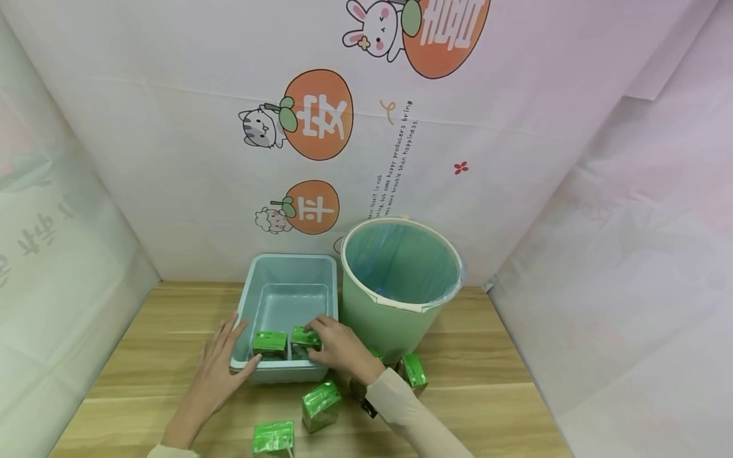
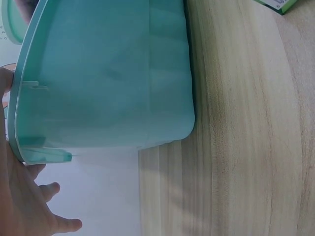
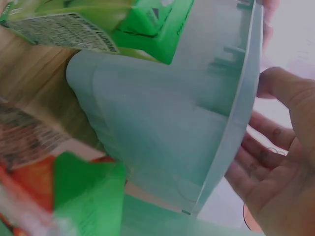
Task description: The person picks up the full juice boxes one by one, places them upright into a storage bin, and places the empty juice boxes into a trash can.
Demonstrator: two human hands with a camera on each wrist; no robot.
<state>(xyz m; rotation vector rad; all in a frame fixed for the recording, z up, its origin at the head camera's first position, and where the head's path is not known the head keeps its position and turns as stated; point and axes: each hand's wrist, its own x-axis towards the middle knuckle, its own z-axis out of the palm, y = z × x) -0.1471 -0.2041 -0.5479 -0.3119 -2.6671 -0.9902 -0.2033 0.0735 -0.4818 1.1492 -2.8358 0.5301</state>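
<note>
Two green-topped drink cartons stand side by side at the near end of a pale blue plastic tub. My right hand reaches over the tub's near right corner, its fingers and thumb about the right-hand carton. From the right wrist view, the fingers pass behind the tub's rim, and the wall hides what they hold. My left hand is at the tub's near left corner, fingers spread along the outside and thumb by the front rim, close to the left-hand carton. The left wrist view shows this hand against the rim.
A green bin with a cream rim and a clear liner stands just right of the tub. Several more cartons are on the wooden table, including one carton before the tub and another by the bin. A printed cloth hangs behind.
</note>
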